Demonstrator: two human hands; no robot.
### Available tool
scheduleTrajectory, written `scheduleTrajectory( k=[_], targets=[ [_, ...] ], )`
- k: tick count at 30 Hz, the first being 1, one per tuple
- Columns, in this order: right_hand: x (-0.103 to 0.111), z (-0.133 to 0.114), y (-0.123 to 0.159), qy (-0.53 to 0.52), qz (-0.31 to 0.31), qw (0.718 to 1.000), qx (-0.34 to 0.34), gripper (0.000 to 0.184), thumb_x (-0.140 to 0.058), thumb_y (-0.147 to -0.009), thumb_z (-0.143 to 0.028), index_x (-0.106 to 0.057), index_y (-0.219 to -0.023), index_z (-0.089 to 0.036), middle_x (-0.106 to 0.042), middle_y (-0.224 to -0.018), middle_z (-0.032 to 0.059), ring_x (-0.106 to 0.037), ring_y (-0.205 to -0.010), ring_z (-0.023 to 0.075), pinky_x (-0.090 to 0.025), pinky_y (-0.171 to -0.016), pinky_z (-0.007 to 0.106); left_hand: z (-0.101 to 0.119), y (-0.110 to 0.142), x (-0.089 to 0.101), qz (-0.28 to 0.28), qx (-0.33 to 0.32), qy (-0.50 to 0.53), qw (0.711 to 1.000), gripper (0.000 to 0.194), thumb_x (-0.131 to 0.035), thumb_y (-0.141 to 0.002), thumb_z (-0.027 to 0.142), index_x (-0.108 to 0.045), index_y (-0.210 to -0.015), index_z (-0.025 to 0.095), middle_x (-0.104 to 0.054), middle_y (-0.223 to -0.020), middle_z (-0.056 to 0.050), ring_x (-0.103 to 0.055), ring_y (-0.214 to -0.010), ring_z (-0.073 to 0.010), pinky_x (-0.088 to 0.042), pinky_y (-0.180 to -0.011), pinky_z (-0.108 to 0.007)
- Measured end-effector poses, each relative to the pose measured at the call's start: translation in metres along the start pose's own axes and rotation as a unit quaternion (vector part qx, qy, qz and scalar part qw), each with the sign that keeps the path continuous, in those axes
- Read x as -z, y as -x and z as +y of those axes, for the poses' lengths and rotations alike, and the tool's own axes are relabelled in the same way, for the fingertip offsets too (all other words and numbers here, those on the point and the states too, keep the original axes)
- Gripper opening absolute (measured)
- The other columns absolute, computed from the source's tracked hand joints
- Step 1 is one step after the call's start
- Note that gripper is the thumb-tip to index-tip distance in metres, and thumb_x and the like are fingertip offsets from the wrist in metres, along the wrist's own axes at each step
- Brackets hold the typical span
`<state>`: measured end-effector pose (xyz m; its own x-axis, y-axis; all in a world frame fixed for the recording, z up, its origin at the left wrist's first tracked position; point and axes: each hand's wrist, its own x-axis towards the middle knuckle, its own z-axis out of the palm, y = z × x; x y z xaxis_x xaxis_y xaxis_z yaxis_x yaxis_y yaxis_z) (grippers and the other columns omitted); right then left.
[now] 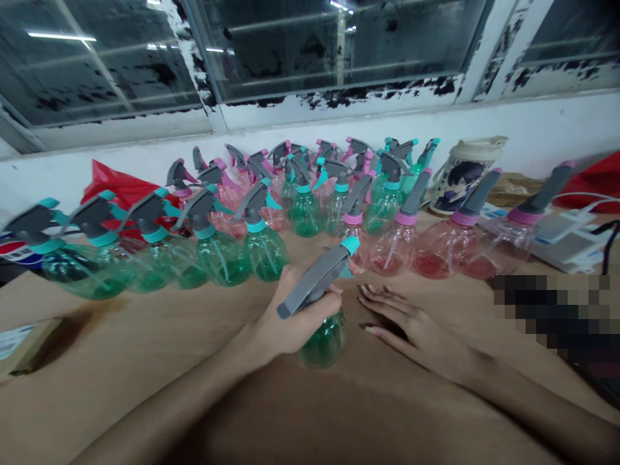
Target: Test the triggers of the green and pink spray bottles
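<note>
My left hand (295, 323) is wrapped round the neck of a green spray bottle (323, 345) with a grey and turquoise trigger head; the fingers hide its collar. The bottle is near the middle of the table, slightly tilted. To its right, my right hand (411, 326) lies palm down on the wooden table (387, 413), fingers stretched out and holding nothing. Beyond the left hand stands a row of green spray bottles (227, 258) with turquoise collars. Past the right hand is a row of pink spray bottles (436, 252) with pink collars.
More green and pink spray bottles (305, 210) crowd the back by the wall. A printed cup (462, 177), a red bag (113, 194) and a white power strip (562, 239) are around them. A small brown packet (29, 349) lies at left. A blurred-out area covers the right edge.
</note>
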<state>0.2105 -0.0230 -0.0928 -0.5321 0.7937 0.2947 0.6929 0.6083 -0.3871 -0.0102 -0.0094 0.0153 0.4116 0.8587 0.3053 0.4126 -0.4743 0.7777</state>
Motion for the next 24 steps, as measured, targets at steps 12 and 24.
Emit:
scheduleTrajectory(
  k=[12,24],
  targets=[
    [0.0006,-0.0007,0.0003,0.016,-0.015,1.0,-0.006,0.048,-0.043,-0.088,-0.04,-0.038,-0.132,-0.021,-0.044,-0.135,0.0046,-0.035,-0.126,0.0198,-0.029,-0.106,0.044,-0.0048,0.0036,0.0026,-0.009,0.016,0.018,1.0,0.011,-0.049,-0.07,0.019,-0.053,-0.06,0.02,-0.051,-0.049,0.003,-0.057,-0.058,-0.0155,-0.047,-0.052,-0.025],
    [-0.0005,-0.0001,0.0005,-0.009,0.006,1.0,-0.003,0.048,-0.045,-0.087,-0.039,-0.038,-0.132,-0.024,-0.046,-0.133,0.0045,-0.038,-0.124,0.0212,-0.031,-0.104,0.046,-0.0052,0.0022,-0.0014,0.036,0.007,0.012,0.999,0.002,-0.049,-0.071,0.021,-0.05,-0.071,0.02,-0.057,-0.066,0.0,-0.057,-0.06,-0.0144,-0.047,-0.057,-0.027]
  ],
)
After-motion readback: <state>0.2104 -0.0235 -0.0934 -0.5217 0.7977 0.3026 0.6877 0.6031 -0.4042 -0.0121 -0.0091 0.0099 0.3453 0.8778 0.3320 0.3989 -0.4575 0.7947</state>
